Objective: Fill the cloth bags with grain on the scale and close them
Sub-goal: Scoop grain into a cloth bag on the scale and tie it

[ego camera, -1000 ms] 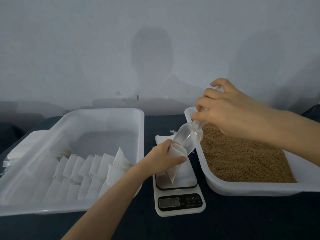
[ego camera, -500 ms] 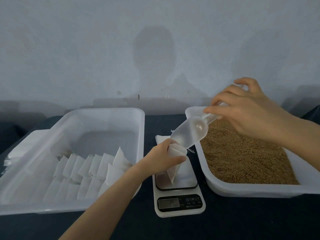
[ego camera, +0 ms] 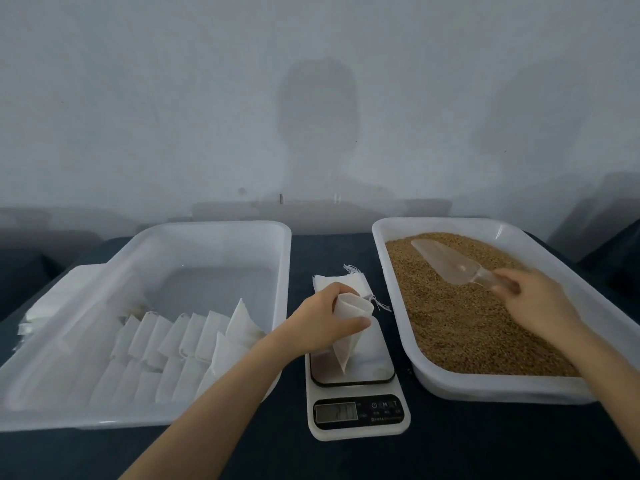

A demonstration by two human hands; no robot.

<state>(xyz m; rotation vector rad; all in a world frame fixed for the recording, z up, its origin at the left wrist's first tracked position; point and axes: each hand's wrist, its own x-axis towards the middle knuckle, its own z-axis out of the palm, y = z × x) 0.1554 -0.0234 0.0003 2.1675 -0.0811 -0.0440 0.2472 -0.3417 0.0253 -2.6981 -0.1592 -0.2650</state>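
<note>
My left hand (ego camera: 327,317) grips the top of a small white cloth bag (ego camera: 346,332) that stands on the white kitchen scale (ego camera: 356,403); its mouth is held open. My right hand (ego camera: 533,299) holds the handle of a clear plastic scoop (ego camera: 450,263), which lies on the brown grain (ego camera: 460,317) in the white tray (ego camera: 391,265) on the right. The scale's display is lit but too blurred to read.
A large white bin (ego camera: 277,258) on the left holds several white cloth bags (ego camera: 180,337) in rows. A small stack of empty bags (ego camera: 327,282) lies behind the scale. More white sheets (ego camera: 38,317) sit left of the bin. A wall stands close behind the dark table.
My right hand has carried the scoop away from the bag's mouth, to the right and down onto the grain. My left hand and the bag have stayed on the scale.
</note>
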